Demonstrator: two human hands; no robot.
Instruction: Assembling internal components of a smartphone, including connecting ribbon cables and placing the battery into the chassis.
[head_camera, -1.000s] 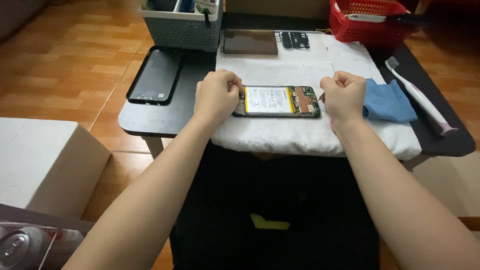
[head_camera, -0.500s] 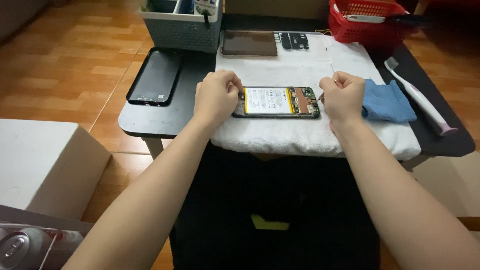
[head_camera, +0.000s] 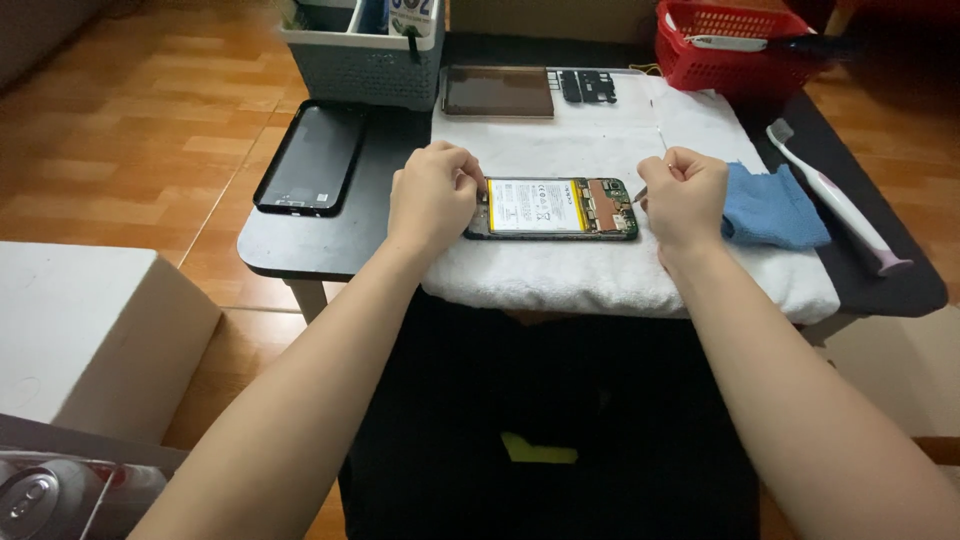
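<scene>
An opened phone (head_camera: 553, 209) with a yellow-edged battery and a green board lies flat on a white towel (head_camera: 600, 275). My left hand (head_camera: 432, 198) is curled over the phone's left end and steadies it. My right hand (head_camera: 683, 196) is closed around a thin metal tool (head_camera: 661, 140) whose tip meets the phone's right end by the board. The tool's shaft sticks up past my fist.
A small dark table (head_camera: 330, 240) carries the towel. On it lie a black phone back cover (head_camera: 311, 158), a brown screen panel (head_camera: 497, 92), a black inner frame piece (head_camera: 586, 86), a blue cloth (head_camera: 772, 205), a toothbrush (head_camera: 838, 203), a grey organiser (head_camera: 362, 58) and a red basket (head_camera: 738, 50). A white box (head_camera: 85, 335) stands at the left.
</scene>
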